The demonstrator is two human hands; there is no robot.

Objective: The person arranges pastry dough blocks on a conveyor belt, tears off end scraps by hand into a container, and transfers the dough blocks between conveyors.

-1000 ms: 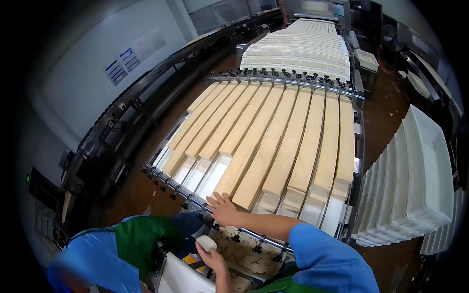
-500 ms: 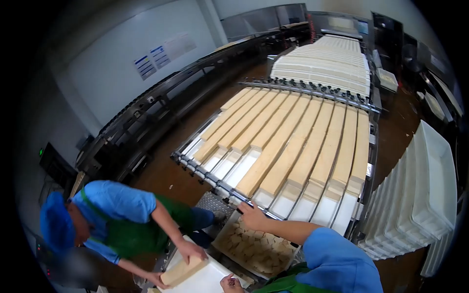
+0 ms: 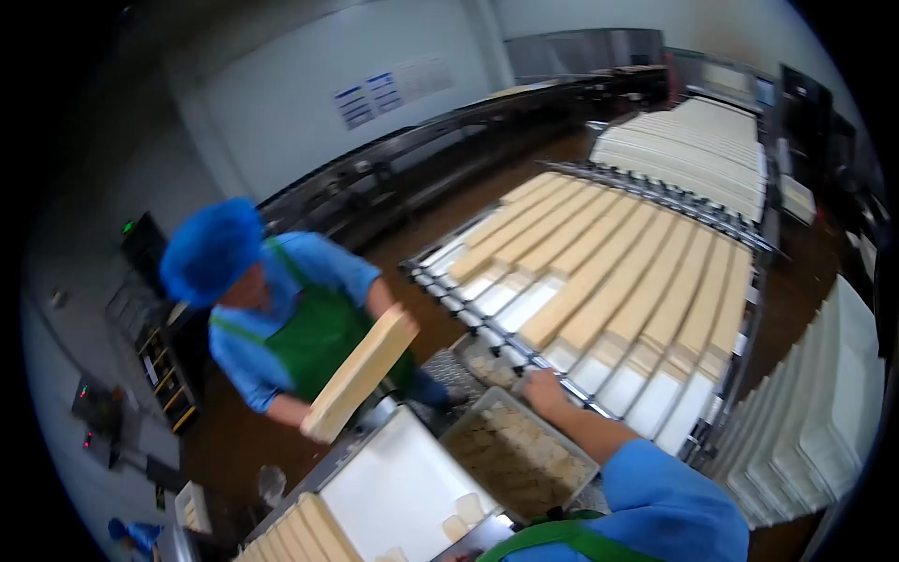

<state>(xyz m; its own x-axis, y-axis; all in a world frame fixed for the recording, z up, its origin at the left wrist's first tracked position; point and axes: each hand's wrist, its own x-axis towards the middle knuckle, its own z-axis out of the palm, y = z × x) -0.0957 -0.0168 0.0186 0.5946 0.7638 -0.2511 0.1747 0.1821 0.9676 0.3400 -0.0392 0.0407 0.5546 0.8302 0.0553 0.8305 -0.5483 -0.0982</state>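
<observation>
Head view is opening, on the left, with a row of pale bars point(image 3: 304, 536) lying side by side at the near table's point(image 3: 403, 473) left edge, probably packed close to save room. Just above, a co-worker point(image 3: 314, 328) in a green apron is holding one long bar point(image 3: 361, 375) in the air at a tilt, a hand at each end, presumably because its length is needing support at both ends. Small pieces point(image 3: 468, 509) are sitting near that table's right edge. Next comes the bin point(image 3: 592, 468), holding scraps point(image 3: 538, 440) and standing between the two tables, seemingly for easy reach. And the person's right hand point(image 3: 545, 389) is touching the front rail point(image 3: 487, 328) of the lane table point(image 3: 524, 304), perhaps bracing; blur is hiding the fingers, so whether that grip is open or closed, I cannot tell. The left hand isn't showing, its grip unknown. Long bars point(image 3: 585, 281) are lying lengthwise on the lane table, dividers apparently keeping them straight, their near ends stopping short of the front edge. Far right, white trays point(image 3: 796, 412) are leaning in a nested stack beside the table's right edge.
</observation>
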